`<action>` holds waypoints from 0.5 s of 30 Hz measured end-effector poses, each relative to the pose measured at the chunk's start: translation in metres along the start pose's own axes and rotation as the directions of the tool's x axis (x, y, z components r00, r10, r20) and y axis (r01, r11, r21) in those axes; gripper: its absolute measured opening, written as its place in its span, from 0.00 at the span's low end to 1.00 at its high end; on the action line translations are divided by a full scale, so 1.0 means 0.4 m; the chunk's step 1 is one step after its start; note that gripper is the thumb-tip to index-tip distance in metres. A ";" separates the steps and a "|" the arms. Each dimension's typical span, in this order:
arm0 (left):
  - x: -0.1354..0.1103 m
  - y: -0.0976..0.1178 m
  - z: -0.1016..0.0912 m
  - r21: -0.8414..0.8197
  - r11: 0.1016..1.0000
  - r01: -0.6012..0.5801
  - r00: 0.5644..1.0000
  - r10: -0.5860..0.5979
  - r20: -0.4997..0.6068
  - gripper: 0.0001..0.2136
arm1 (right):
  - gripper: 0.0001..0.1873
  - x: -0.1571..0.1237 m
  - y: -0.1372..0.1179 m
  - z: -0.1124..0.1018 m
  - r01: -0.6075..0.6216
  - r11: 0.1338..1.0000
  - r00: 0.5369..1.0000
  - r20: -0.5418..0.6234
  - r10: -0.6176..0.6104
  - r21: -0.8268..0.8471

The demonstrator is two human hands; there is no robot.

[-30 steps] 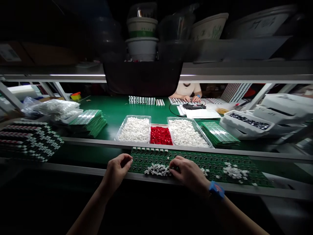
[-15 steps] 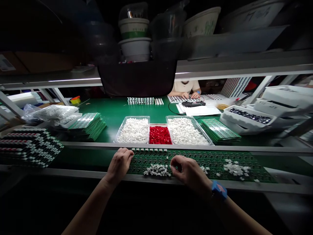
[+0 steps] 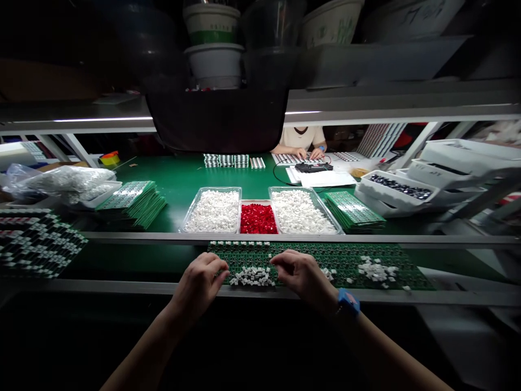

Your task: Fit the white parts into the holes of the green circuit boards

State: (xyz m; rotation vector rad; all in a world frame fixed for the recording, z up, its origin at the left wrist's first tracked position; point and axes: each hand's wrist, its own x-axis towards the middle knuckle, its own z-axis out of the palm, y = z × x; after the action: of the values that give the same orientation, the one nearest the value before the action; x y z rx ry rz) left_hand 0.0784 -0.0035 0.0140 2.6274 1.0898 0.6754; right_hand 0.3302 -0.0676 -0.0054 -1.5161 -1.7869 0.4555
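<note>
My left hand (image 3: 199, 285) rests at the near edge of a green printed circuit board panel (image 3: 345, 260), its fingertips bunched just left of a heap of small white connectors (image 3: 252, 277). My right hand (image 3: 303, 274) lies over the board with its fingers curled just above that heap, and a blue wristband (image 3: 348, 302) circles that wrist. A second scatter of white connectors (image 3: 376, 270) lies further right on the panel. A neat row of connectors stands along the panel's far edge. Whether either hand pinches a tiny part is hidden by the fingers.
Beyond a metal rail, clear trays of white parts (image 3: 211, 212) flank a tray of red parts (image 3: 258, 220). Stacks of green boards (image 3: 132, 203) lie on the green bench. A co-worker's hands (image 3: 307, 153) work at the far side. White bins (image 3: 396, 190) stand right.
The view has tilted, shifting the bench left and upward. My right hand has moved left and further over the white heap, and my left hand has moved closer to the heap.
</note>
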 end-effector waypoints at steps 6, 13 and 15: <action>-0.031 0.018 0.028 -0.150 0.981 0.120 0.990 -0.106 0.098 0.05 | 0.08 0.021 -0.007 0.008 -0.016 1.000 1.000 0.006 0.016 -0.010; -0.051 0.011 0.037 -0.258 0.940 0.224 0.973 -0.232 0.000 0.05 | 0.03 0.059 -0.012 0.023 0.034 0.991 0.999 -0.005 -0.035 -0.129; -0.060 0.008 0.037 -0.302 0.918 0.255 0.960 -0.277 -0.030 0.06 | 0.05 0.067 -0.004 0.030 0.070 0.979 0.998 0.021 -0.067 -0.192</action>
State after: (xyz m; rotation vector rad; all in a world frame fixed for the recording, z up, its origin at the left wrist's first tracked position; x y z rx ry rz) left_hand 0.0726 -0.0232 -0.0054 2.1677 1.2305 0.8075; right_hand 0.3195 -0.0401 -0.0041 -1.5784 -1.9341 0.2664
